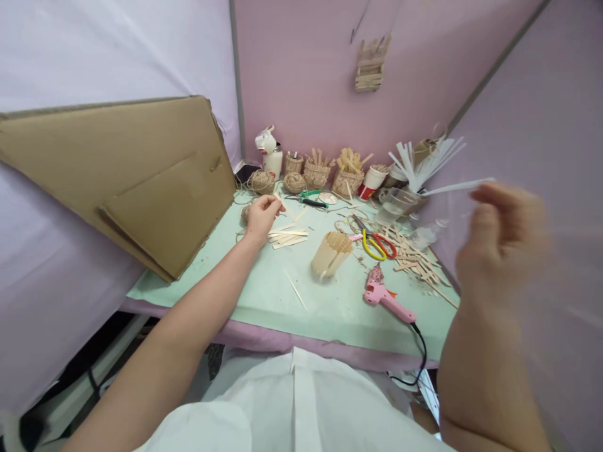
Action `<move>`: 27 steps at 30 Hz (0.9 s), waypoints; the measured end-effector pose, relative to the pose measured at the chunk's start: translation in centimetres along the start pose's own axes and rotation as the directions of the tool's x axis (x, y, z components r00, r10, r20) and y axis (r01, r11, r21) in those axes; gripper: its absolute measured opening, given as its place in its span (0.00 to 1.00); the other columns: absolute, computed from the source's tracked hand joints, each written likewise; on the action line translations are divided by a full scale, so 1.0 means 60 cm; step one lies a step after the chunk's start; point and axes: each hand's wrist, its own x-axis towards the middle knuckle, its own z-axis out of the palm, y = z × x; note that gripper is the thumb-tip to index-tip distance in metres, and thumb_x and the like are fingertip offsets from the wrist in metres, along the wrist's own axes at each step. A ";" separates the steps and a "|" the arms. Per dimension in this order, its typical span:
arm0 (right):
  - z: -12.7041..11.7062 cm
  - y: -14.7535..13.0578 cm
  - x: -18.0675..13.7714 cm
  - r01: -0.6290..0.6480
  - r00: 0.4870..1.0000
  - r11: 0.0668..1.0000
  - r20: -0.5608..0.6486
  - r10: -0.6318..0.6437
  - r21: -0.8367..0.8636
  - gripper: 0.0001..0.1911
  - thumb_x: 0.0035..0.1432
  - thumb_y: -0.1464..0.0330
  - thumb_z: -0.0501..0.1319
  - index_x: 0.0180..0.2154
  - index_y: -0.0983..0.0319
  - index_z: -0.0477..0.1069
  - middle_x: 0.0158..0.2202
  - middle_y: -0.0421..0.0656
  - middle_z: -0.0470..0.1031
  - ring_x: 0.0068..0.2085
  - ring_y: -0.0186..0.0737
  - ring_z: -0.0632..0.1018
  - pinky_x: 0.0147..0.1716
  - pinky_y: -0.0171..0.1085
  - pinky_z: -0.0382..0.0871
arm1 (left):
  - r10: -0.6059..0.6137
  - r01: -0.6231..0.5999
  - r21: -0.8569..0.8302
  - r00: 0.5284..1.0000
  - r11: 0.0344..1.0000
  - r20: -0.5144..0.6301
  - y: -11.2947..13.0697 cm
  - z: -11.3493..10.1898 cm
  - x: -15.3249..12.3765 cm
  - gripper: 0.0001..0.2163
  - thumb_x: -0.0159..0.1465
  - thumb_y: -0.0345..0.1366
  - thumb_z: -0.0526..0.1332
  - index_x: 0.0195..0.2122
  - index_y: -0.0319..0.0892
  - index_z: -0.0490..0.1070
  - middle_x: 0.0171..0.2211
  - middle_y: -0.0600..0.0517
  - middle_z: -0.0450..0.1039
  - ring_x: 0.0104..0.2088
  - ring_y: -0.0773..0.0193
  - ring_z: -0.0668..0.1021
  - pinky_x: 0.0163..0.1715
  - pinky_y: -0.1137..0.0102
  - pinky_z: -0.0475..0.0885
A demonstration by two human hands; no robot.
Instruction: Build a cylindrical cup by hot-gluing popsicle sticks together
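Observation:
My left hand (264, 216) is closed in a pinch on a thin wooden stick (279, 202), above a small pile of flat wooden sticks (288, 236). Raised at the right, my right hand (502, 242) is slightly blurred, with thumb and fingertips closed on the end of a long white glue stick (456, 187). That stick slants down toward a clear cup (398, 204) holding several more like it. A round holder of wooden sticks (331, 256) stands mid-table. Right of it lies a pink glue gun (387, 300), its nozzle pointing away from me.
Scissors with yellow and red handles (379, 245) lie near scattered wooden sticks (421, 260). Green-handled pliers (313, 202), twine balls (262, 182) and stick-filled baskets (347, 183) line the back. Cardboard (155, 194) leans at left. The glue gun's black cord (424, 351) hangs over the front edge.

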 end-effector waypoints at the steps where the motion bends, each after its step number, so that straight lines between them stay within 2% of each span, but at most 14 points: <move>1: -0.016 -0.023 -0.006 0.012 0.983 0.996 -0.186 0.005 0.092 0.16 0.63 0.67 0.53 0.49 0.57 0.74 0.49 0.46 0.75 0.50 0.47 0.76 0.51 0.48 0.69 | 0.005 -0.005 -0.006 1.000 1.000 0.004 0.002 -0.001 -0.001 0.04 0.52 0.36 0.60 0.25 0.41 0.69 0.23 0.56 0.73 0.24 0.72 0.70 0.24 0.78 0.61; 3: -0.035 -0.056 -0.023 0.030 0.923 0.988 -0.385 0.029 0.149 0.14 0.59 0.68 0.58 0.45 0.51 0.77 0.47 0.43 0.75 0.46 0.50 0.77 0.49 0.51 0.69 | 0.016 -0.015 -0.015 1.000 1.000 0.009 0.007 -0.002 -0.003 0.05 0.52 0.36 0.60 0.25 0.41 0.70 0.23 0.56 0.72 0.24 0.72 0.69 0.24 0.78 0.61; 4: -0.040 -0.066 -0.035 0.009 0.904 0.987 -0.424 0.061 0.160 0.11 0.58 0.67 0.60 0.41 0.49 0.78 0.43 0.41 0.76 0.44 0.51 0.78 0.46 0.51 0.70 | 0.019 -0.019 -0.019 1.000 1.000 0.011 0.009 -0.003 -0.004 0.05 0.52 0.36 0.60 0.25 0.41 0.70 0.23 0.56 0.72 0.24 0.72 0.69 0.23 0.78 0.60; 5: -0.041 -0.071 -0.047 -0.026 0.919 0.984 -0.383 0.093 0.177 0.09 0.57 0.67 0.63 0.39 0.47 0.78 0.37 0.41 0.76 0.40 0.50 0.78 0.41 0.49 0.71 | 0.020 -0.019 -0.025 1.000 1.000 0.013 0.011 -0.003 -0.005 0.05 0.52 0.36 0.60 0.25 0.41 0.70 0.23 0.56 0.72 0.24 0.72 0.69 0.23 0.78 0.60; 6: -0.040 -0.073 -0.060 -0.030 0.879 0.976 -0.458 0.129 0.217 0.07 0.57 0.67 0.63 0.36 0.48 0.78 0.31 0.40 0.74 0.33 0.46 0.77 0.34 0.47 0.70 | 0.014 -0.014 -0.033 1.000 0.999 0.015 0.012 -0.003 -0.006 0.05 0.52 0.36 0.60 0.25 0.41 0.70 0.23 0.56 0.72 0.24 0.72 0.69 0.23 0.78 0.60; 7: -0.038 -0.071 -0.073 -0.061 0.889 0.959 -0.422 0.178 0.275 0.04 0.57 0.67 0.64 0.33 0.51 0.78 0.25 0.39 0.71 0.26 0.41 0.74 0.28 0.44 0.67 | 0.004 -0.003 -0.043 1.000 0.999 0.020 0.014 -0.003 -0.007 0.05 0.51 0.36 0.61 0.25 0.41 0.69 0.23 0.56 0.72 0.24 0.72 0.69 0.23 0.78 0.60; 9: -0.029 -0.066 -0.097 -0.107 0.951 0.929 -0.237 0.200 0.355 0.10 0.61 0.66 0.60 0.28 0.56 0.76 0.19 0.36 0.65 0.19 0.34 0.67 0.21 0.38 0.62 | -0.020 0.023 -0.074 0.999 0.997 0.039 0.015 -0.002 -0.010 0.05 0.51 0.37 0.61 0.25 0.41 0.69 0.23 0.56 0.71 0.24 0.72 0.69 0.23 0.78 0.60; 11: -0.015 -0.064 -0.116 -0.171 0.985 0.931 0.054 0.162 0.323 0.04 0.60 0.67 0.61 0.34 0.57 0.76 0.25 0.37 0.71 0.24 0.34 0.71 0.24 0.36 0.66 | -0.035 0.043 -0.104 0.996 0.994 0.078 0.016 0.001 -0.014 0.06 0.50 0.37 0.62 0.25 0.40 0.69 0.22 0.56 0.71 0.23 0.72 0.69 0.23 0.78 0.60; 12: -0.006 -0.066 -0.124 -0.174 0.973 0.938 0.201 0.117 0.300 0.07 0.58 0.68 0.63 0.40 0.58 0.75 0.33 0.40 0.74 0.30 0.36 0.74 0.28 0.38 0.69 | -0.037 0.049 -0.117 0.994 0.992 0.105 0.017 0.003 -0.017 0.06 0.50 0.37 0.62 0.24 0.40 0.68 0.22 0.55 0.72 0.23 0.72 0.68 0.23 0.77 0.60; 14: 0.013 -0.074 -0.134 -0.149 0.904 0.949 0.428 0.016 0.278 0.17 0.57 0.69 0.64 0.49 0.58 0.70 0.47 0.46 0.72 0.41 0.40 0.76 0.37 0.41 0.72 | -0.033 0.057 -0.135 0.984 0.989 0.176 0.022 0.006 -0.024 0.07 0.50 0.38 0.63 0.24 0.40 0.68 0.22 0.55 0.72 0.22 0.73 0.67 0.23 0.77 0.60; 17: 0.044 -0.090 -0.143 -0.110 0.839 0.951 0.540 -0.067 0.289 0.12 0.61 0.69 0.61 0.47 0.58 0.70 0.45 0.46 0.73 0.41 0.39 0.75 0.39 0.40 0.72 | 0.004 0.039 -0.134 0.952 0.990 0.307 0.037 0.010 -0.042 0.08 0.51 0.38 0.64 0.24 0.40 0.68 0.21 0.55 0.71 0.21 0.73 0.66 0.23 0.76 0.60; 19: 0.061 -0.095 -0.146 -0.113 0.837 0.951 0.544 -0.066 0.288 0.06 0.62 0.69 0.59 0.43 0.58 0.71 0.38 0.43 0.75 0.38 0.38 0.75 0.38 0.39 0.70 | 0.037 0.002 -0.091 0.906 0.996 0.422 0.049 0.011 -0.058 0.08 0.53 0.38 0.64 0.24 0.39 0.68 0.21 0.55 0.71 0.22 0.72 0.68 0.24 0.76 0.62; 22: 0.078 -0.092 -0.144 -0.155 0.857 0.947 0.516 -0.012 0.281 0.05 0.63 0.69 0.58 0.41 0.59 0.71 0.36 0.42 0.76 0.36 0.38 0.75 0.36 0.38 0.68 | 0.074 -0.097 0.002 0.770 0.995 0.633 0.062 0.014 -0.085 0.07 0.55 0.38 0.63 0.26 0.38 0.70 0.23 0.53 0.72 0.25 0.70 0.72 0.27 0.74 0.66; 27: 0.091 -0.079 -0.138 -0.173 0.842 0.958 0.539 0.024 0.228 0.04 0.62 0.69 0.59 0.38 0.59 0.71 0.34 0.41 0.76 0.34 0.38 0.74 0.34 0.37 0.66 | 0.216 -0.480 0.098 0.558 0.872 0.801 0.061 0.024 -0.117 0.04 0.57 0.32 0.59 0.27 0.39 0.72 0.23 0.55 0.71 0.25 0.71 0.69 0.27 0.75 0.64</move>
